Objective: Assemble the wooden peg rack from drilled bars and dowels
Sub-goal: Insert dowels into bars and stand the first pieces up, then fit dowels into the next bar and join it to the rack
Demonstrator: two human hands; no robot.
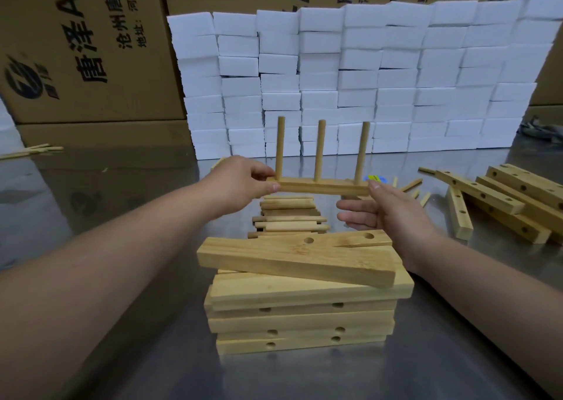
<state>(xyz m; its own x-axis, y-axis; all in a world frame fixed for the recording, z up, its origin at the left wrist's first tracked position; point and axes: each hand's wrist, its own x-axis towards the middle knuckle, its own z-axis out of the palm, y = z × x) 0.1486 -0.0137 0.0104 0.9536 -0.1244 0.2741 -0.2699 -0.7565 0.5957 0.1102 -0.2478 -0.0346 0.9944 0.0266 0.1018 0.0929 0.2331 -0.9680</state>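
Observation:
A drilled wooden bar [323,186] with three dowels [320,150] standing upright in it is held level above the table, just past a pile of loose dowels [289,217]. My left hand [240,180] pinches the bar's left end between thumb and fingers. My right hand [387,211] is at the bar's right end. Its thumb touches the end and its fingers stretch out straight a little below the bar. A stack of drilled bars [301,302] lies nearest me, the top one [295,256] askew.
More drilled bars [502,198] lie heaped at the right on the steel table [122,186], with short pegs [414,185] scattered beside them. A wall of white foam blocks [350,80] stands behind, cardboard boxes [85,49] beyond it. A few thin sticks [30,151] lie far left.

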